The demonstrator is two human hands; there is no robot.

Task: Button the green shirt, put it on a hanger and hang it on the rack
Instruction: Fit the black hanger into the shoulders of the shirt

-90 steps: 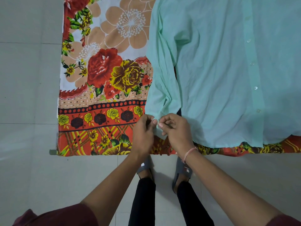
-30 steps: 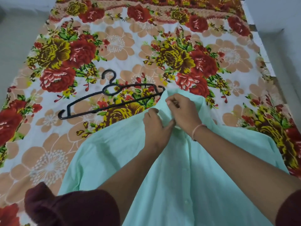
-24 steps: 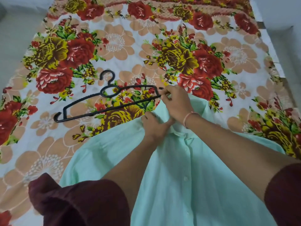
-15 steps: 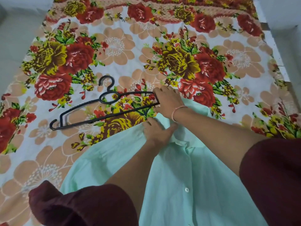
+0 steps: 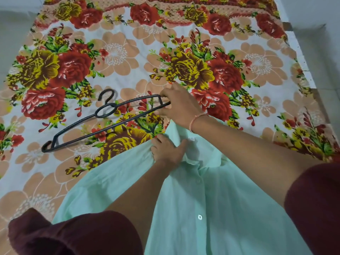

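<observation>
Floral sheet (image 5: 128,52): hanger (image 5: 110,126) (black) mid-sheet

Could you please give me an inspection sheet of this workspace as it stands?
Surface: floral bedsheet, spread flat.
Job's things: green shirt lies front up on the sheet, placket looks closed; black hanger is left of the collar, outside the shirt; rack not in view.
Clutter: nothing seen.
Hands: right hand grips the hanger's near end; left hand grips shirt fabric by the collar.
Cables: nothing seen.
Surroundings: grey floor beyond the sheet's edges.
</observation>
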